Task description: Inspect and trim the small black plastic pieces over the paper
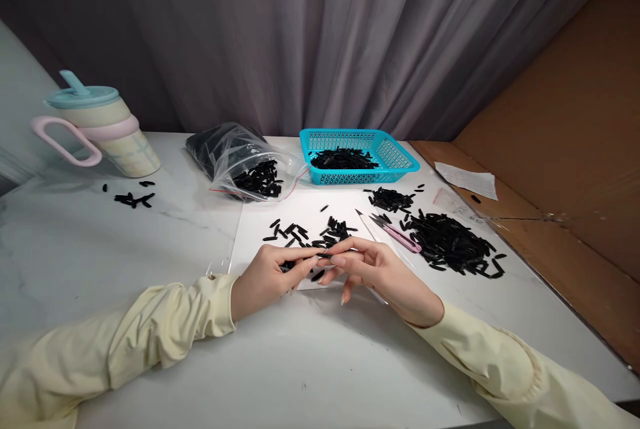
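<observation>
Small black piece (323,255), just below frame centre: you're pinching it between the fingertips of your left hand (273,274) and right hand (387,274), over the white sheet (251,221). Apparently you're handling it singly; the next move is probably calling for steady fingertips.

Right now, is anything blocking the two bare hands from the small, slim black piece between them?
Nothing visible: the left hand and right hand meet at the small, slim black piece. The pink-handled snips lie beyond the right hand, beside the large black pile.
</observation>
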Demonstrator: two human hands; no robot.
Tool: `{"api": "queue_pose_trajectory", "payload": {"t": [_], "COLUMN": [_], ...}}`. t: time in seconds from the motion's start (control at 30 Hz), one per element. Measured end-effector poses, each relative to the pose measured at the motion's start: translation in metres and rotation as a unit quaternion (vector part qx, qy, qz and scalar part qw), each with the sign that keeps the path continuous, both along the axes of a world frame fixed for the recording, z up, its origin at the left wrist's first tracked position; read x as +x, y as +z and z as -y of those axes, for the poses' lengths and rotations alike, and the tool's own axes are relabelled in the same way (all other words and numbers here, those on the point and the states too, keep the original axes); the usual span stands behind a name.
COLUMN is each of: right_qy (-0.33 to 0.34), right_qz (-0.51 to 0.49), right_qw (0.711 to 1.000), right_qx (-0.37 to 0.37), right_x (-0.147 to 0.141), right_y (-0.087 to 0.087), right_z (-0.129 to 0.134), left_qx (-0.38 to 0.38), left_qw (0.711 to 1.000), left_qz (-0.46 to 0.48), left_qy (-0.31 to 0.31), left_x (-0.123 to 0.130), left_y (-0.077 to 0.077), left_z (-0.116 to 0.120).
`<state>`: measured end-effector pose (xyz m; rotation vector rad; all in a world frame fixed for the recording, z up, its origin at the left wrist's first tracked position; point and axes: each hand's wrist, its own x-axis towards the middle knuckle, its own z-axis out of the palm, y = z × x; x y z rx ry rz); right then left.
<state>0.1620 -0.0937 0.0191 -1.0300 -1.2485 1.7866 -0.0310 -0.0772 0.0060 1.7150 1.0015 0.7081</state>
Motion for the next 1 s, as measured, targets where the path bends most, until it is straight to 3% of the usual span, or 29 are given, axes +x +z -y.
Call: {"api": "queue_pose_trajectory", "payload": {"t": [0.53, 1.0], "right_qy": [-0.001, -0.002], "right_qz": [-0.011, -0.010], "right_qw": [1.000, 1.000], "right_qx": [-0.013, -0.005], "right_x": [0.0000, -0.0018], "right_y": [-0.0015, -0.0035], "right_z": [-0.0007, -0.0007], "left_qx": [0.064, -0.004], "left_qw": [0.997, 1.000], "left_qz": [0.036, 0.010], "left_qy": [-0.004, -0.013], "left_x": [0.0010, -0.0023], "left_y": [-0.0039, -0.0027], "left_z": [0.0000, 0.0002]}}
